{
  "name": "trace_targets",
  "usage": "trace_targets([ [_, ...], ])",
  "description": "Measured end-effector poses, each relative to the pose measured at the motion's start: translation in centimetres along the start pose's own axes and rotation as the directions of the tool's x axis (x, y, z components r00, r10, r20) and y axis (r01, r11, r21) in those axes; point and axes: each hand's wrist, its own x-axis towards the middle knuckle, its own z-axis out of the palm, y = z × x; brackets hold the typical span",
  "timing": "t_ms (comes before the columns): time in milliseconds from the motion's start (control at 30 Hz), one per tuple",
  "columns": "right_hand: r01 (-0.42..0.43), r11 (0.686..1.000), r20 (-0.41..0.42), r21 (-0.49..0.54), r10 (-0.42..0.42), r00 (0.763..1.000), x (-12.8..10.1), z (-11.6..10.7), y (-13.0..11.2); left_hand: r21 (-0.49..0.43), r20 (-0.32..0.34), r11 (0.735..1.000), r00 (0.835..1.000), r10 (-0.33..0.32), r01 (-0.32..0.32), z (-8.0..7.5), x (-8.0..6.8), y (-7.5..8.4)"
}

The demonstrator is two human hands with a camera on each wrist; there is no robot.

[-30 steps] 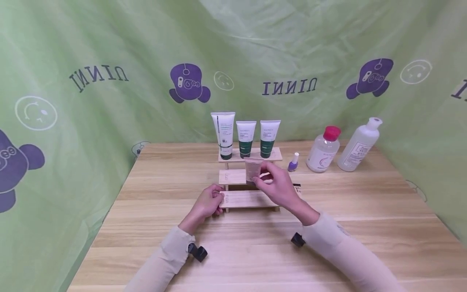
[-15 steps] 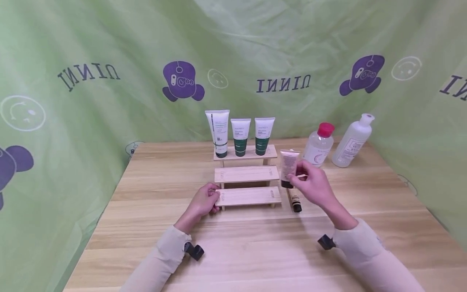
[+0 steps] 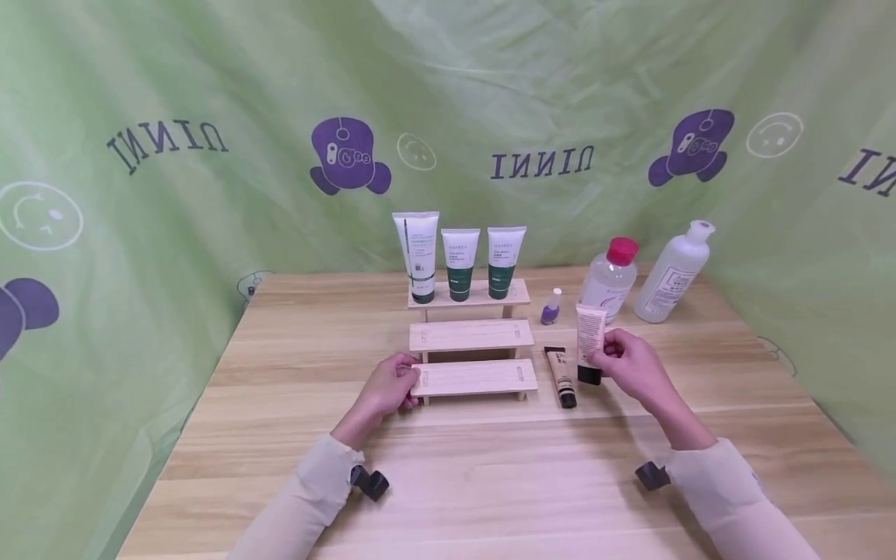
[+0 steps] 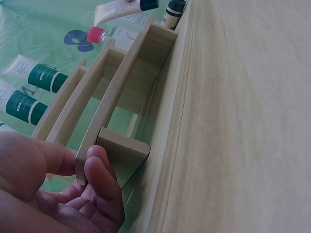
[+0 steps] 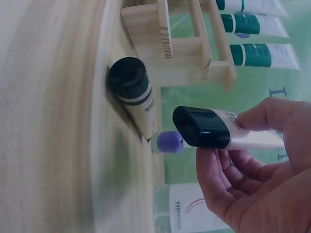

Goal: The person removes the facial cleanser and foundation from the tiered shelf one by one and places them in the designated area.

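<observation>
Right hand [image 3: 630, 365] holds a cream tube [image 3: 590, 342] upright, black cap down, thumb and fingers [image 5: 252, 116] curled round its body. Tube sits just above the table [image 3: 490, 482], to the right of the stand; the wrist view shows the cap clear of the wood. Just left of it a second tube [image 3: 561, 376] lies flat on the table, black cap toward the person, beside the stand's right end.

Left hand [image 3: 388, 389] grips the left end of the wooden stand [image 3: 472, 377], thumb on top of the lowest step and fingers [image 4: 99, 179] curled under it. Three green-capped tubes [image 3: 458, 260] stand upright on the top step. Behind the held tube are a small purple bottle [image 3: 551, 309], a pink-capped bottle [image 3: 611, 278] and a white bottle [image 3: 673, 272].
</observation>
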Motion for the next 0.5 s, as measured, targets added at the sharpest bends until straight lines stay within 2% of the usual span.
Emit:
trace_targets([
  [267,-0.047,0.998,0.042,0.038,0.045,0.998,-0.2,0.6,1.0,0.015,-0.005,1.000,1.000,0.001,-0.001,0.1,0.0,0.0],
  [500,-0.158,0.987,0.174,0.010,0.154,0.973,-0.1,0.3,1.4,0.002,-0.010,1.000,1.000,-0.011,0.011,0.1,0.1,0.0],
])
